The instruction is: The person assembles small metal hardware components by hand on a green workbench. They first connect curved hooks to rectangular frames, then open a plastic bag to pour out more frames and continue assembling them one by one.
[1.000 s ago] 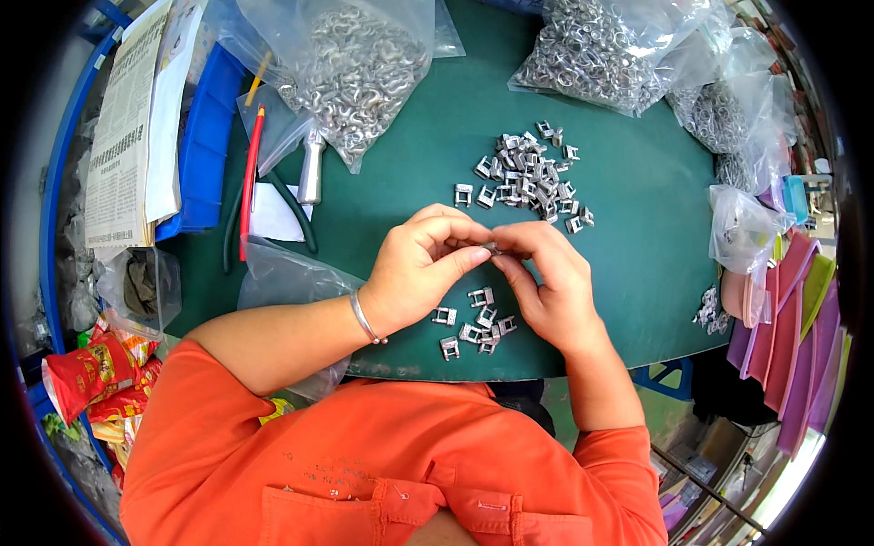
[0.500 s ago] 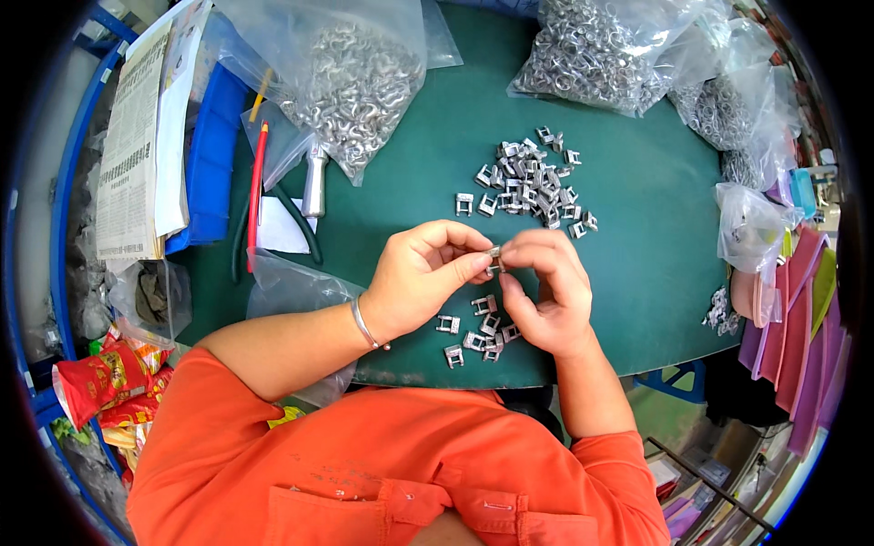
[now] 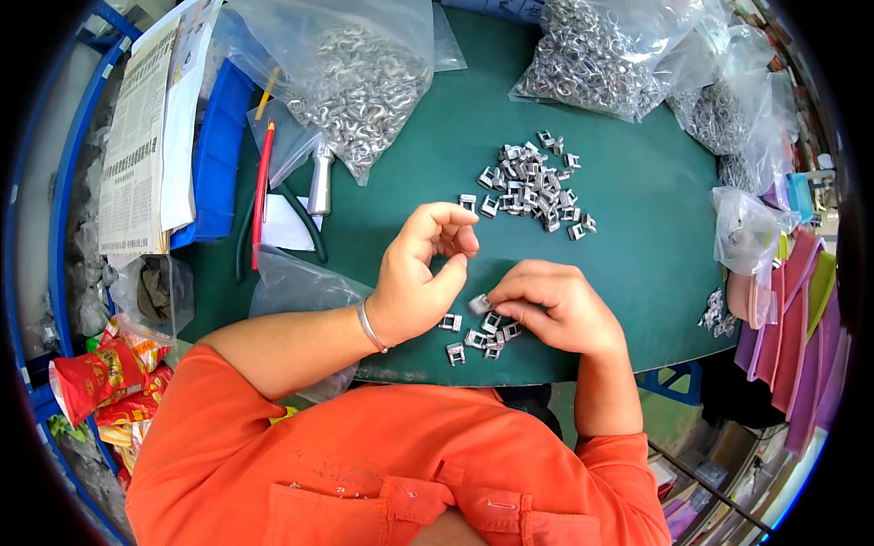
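Note:
My left hand (image 3: 430, 262) hovers over the green table, thumb and curled fingers apart, with nothing seen between them. To its right, my right hand (image 3: 563, 305) pinches a small silver metal buckle piece (image 3: 479, 304), slightly blurred, between thumb and fingertips. That piece is just above a small near group of similar square-framed buckle pieces (image 3: 475, 338). Farther off, beyond both hands, lies a larger loose pile of the same pieces (image 3: 533, 182). One single piece (image 3: 467, 202) lies beside that pile, close to my left fingertips.
Clear bags of silver metal hooks (image 3: 364, 91) and metal rings (image 3: 587, 64) stand at the back. Left of my arm lie a red pencil (image 3: 263, 187), dark-handled pliers (image 3: 305, 227), a metal tool handle (image 3: 320, 182) and a blue bin (image 3: 218, 159). Coloured strips (image 3: 792, 309) hang at the right.
My hands were together around one buckle piece. They have parted: the right moved nearer to me with a piece down to the near group, and the left fingers have opened.

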Available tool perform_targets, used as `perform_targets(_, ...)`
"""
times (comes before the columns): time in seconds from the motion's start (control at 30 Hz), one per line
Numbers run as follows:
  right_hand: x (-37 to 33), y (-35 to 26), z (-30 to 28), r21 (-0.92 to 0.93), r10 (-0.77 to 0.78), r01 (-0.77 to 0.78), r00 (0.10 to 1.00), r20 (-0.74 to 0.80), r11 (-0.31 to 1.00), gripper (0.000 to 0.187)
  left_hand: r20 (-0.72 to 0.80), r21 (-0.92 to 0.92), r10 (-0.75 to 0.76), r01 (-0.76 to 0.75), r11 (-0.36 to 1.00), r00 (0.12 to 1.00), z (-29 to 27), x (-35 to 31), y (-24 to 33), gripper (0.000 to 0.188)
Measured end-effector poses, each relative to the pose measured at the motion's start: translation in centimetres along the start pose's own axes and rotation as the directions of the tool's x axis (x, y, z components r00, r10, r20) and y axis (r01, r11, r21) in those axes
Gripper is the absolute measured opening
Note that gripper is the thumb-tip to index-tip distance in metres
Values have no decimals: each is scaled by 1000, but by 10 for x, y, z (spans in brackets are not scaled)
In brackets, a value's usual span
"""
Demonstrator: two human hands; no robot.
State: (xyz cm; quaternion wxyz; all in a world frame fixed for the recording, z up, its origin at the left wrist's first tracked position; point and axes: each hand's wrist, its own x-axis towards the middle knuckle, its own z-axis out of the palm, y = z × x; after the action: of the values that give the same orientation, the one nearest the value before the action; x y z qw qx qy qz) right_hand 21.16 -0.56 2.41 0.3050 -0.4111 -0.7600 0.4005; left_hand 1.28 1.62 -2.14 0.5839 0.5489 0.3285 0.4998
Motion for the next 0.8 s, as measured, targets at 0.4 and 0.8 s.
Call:
perform_targets(0.4, 38, 18, 11, -668, -179, 5, 965, -192, 744, 12, -16, -22, -137, 137, 990, 990, 4, 2, -1, 45)
perform_targets(0.8, 5, 15, 25, 171, 49, 20, 919, -391, 985, 21, 77, -135, -208, 217, 967, 975, 2, 1, 6, 11)
